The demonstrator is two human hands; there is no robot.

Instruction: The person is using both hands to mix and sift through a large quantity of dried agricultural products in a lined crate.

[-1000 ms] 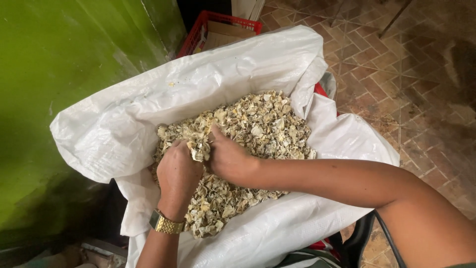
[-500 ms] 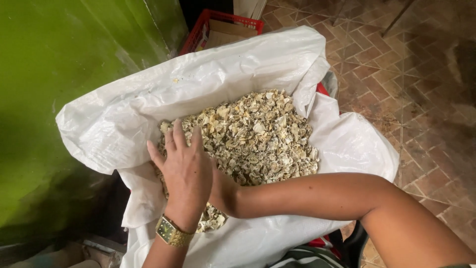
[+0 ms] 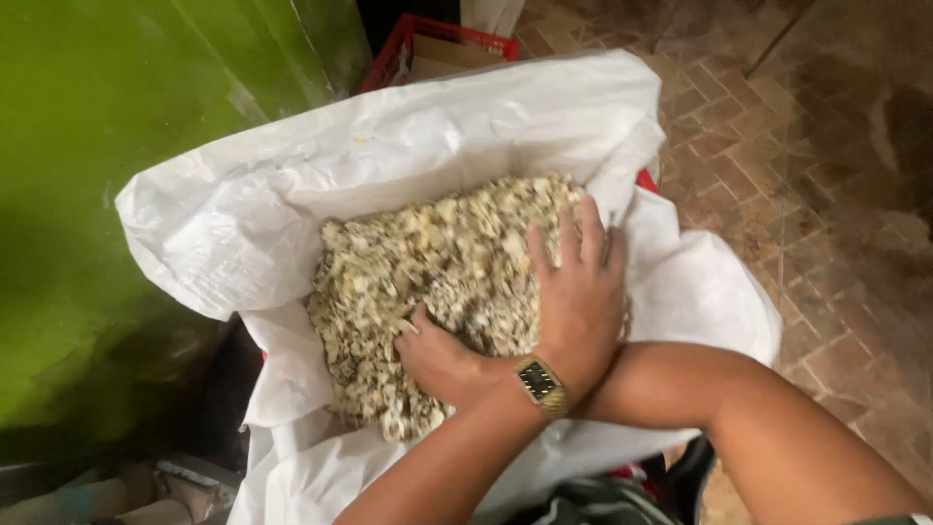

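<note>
I read 2 hands at work in 1 open white sack [image 3: 292, 194], with the forearms crossed at the wrists. The left hand [image 3: 581, 297], which wears a gold wristwatch [image 3: 541, 384], lies palm down on the right part of the heap of pale dry flakes [image 3: 418, 253]. Its fingers are straight and spread apart, and they clamp on nothing. The right hand [image 3: 442, 360] passes beneath the left wrist and sits at the near edge of the heap, knuckles up. Its fingertips are sunk into the flakes, so I cannot tell whether they close on any of the material. The heap fills the mouth of the sack, and the sack's rim is folded outward all around it. The sack stands just beside a green wall [image 3: 117, 146] on the left. A red crate [image 3: 428, 29] holding cardboard shows behind the far rim. A brick floor [image 3: 826, 194] extends to the right.
</note>
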